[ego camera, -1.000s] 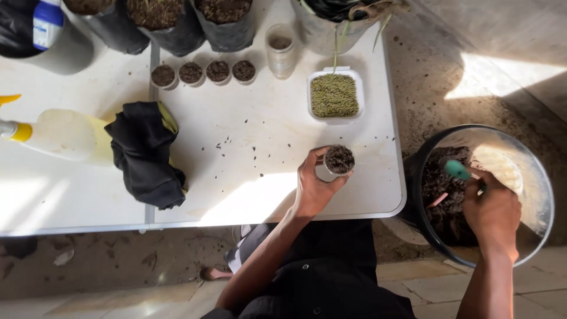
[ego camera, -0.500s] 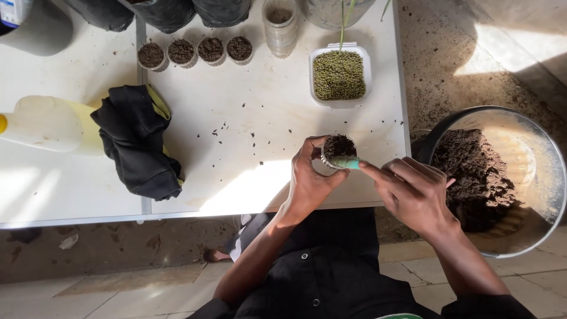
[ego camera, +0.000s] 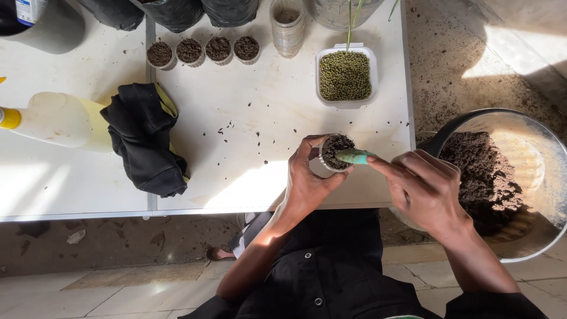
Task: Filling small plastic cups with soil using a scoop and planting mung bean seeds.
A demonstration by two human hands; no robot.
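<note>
Left hand (ego camera: 308,180) clasping soil-filled cup (ego camera: 335,152) at near bench (ego camera: 248,124) edge; right hand (ego camera: 426,190) pressing green scoop (ego camera: 354,156) onto soil.

Green spoon (ego camera: 353,156), black cloth (ego camera: 143,139), white table (ego camera: 248,130).

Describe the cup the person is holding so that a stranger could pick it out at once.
Start at the white table and go to its near edge, beside the big bowl of soil on the floor. There the left hand grips a small cup of soil, with a green spoon in the right hand at its rim. The four other soil cups stand untouched in a row at the far edge.
</note>
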